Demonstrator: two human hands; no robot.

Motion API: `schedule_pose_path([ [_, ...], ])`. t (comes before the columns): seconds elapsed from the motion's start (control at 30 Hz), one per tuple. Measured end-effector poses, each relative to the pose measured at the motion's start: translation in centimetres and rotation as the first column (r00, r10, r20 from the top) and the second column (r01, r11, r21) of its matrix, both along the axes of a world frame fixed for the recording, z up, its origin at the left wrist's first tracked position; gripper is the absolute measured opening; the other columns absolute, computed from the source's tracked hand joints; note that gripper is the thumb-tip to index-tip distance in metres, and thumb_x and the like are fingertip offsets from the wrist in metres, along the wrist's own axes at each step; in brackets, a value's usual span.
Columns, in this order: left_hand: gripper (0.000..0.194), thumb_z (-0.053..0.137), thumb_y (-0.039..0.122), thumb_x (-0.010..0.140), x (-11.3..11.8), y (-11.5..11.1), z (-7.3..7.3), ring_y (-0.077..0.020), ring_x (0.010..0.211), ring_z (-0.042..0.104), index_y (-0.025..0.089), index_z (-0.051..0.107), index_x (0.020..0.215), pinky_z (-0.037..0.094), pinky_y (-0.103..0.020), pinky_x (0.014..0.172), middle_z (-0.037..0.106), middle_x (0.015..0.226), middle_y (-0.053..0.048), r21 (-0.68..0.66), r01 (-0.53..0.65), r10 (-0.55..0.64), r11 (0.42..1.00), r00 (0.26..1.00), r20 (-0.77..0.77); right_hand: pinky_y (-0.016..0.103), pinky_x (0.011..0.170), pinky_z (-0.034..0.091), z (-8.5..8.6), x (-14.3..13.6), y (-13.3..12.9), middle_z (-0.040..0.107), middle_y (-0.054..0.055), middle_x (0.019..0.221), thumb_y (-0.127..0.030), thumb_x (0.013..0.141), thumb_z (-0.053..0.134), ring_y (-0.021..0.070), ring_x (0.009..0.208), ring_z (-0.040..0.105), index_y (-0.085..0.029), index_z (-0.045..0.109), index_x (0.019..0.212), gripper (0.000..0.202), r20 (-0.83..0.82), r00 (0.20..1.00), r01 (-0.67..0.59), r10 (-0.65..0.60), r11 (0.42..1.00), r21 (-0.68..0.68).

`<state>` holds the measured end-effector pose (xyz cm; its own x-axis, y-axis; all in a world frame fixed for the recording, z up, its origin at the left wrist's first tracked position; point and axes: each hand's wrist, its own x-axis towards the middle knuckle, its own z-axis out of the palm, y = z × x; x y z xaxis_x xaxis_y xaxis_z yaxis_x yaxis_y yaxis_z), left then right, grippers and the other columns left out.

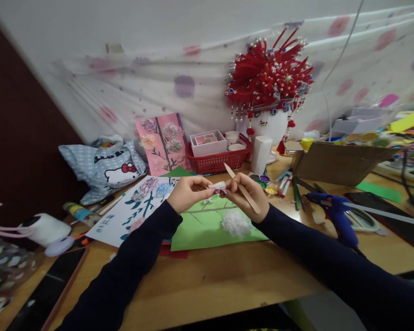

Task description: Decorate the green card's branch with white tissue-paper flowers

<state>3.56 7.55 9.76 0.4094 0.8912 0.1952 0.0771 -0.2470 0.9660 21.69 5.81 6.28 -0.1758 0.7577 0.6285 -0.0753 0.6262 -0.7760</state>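
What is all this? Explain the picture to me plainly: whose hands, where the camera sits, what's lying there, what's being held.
There is no machine here: these are a person's bare hands in dark sleeves. The one picture comes from a camera worn on the head, looking forward and down.

The left hand pinches a small white piece. The right hand grips a flat wooden stick, its fingertips also at that piece.

Below, on the wooden table, a white ruffled flower lies on a light green sheet. To the right is a blue glue gun. Behind stand a red plastic basket and a red beaded headdress; to the left is a Hello Kitty bag.
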Motion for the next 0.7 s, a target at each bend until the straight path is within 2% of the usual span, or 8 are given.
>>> schedule_pose_path([
  [0.17, 0.027, 0.078, 0.027, 0.058, 0.2, -0.2, -0.2, -0.0071, 0.055, 0.055, 0.012, 0.056, 0.067, 0.042, -0.019, 0.054, 0.059, 0.062, 0.002, 0.047, -0.025, 0.023, 0.999, 0.999, 0.026, 0.024, 0.059, 0.045, 0.1, 0.0, -0.2, 0.056, 0.000, 0.072, -0.031, 0.075, 0.067, 0.0102, 0.062, 0.055, -0.020, 0.040, 0.070, 0.029, -0.003, 1.000, -0.005, 0.005, 1.000, -0.005],
  [0.47, 0.037, 0.081, 0.030, 0.054, 0.3, -0.7, 0.2, -0.0059, 0.050, 0.051, 0.014, 0.048, 0.060, 0.039, -0.019, 0.050, 0.053, 0.054, 0.005, 0.079, -0.006, 0.008, 0.997, 1.000, -0.019, 0.024, 0.059, 0.045, 0.1, 0.0, -0.4, 0.056, 0.000, 0.074, -0.027, 0.077, 0.064, 0.0097, 0.062, 0.055, -0.020, 0.041, 0.071, 0.026, 0.014, 1.000, -0.022, 0.022, 1.000, 0.008],
  [0.57, 0.033, 0.079, 0.031, 0.057, 0.0, -0.6, 0.7, -0.0068, 0.055, 0.054, 0.013, 0.053, 0.067, 0.043, -0.019, 0.055, 0.057, 0.061, 0.003, 0.072, 0.032, -0.031, 0.997, 0.999, -0.004, 0.024, 0.060, 0.044, -0.2, 0.0, -0.2, 0.055, -0.001, 0.073, -0.024, 0.077, 0.064, 0.0100, 0.064, 0.056, -0.019, 0.042, 0.072, 0.024, 0.015, 1.000, -0.013, 0.013, 1.000, 0.025],
  [0.7, 0.027, 0.077, 0.031, 0.060, -0.6, -0.4, 1.1, -0.0075, 0.056, 0.055, 0.012, 0.060, 0.069, 0.044, -0.020, 0.056, 0.060, 0.063, 0.001, 0.053, 0.049, -0.044, 0.997, 0.995, -0.090, 0.026, 0.060, 0.046, -0.2, -0.2, -0.3, 0.058, 0.000, 0.074, -0.026, 0.076, 0.065, 0.0111, 0.064, 0.058, -0.020, 0.041, 0.071, 0.025, 0.015, 1.000, -0.010, 0.010, 1.000, 0.005],
])
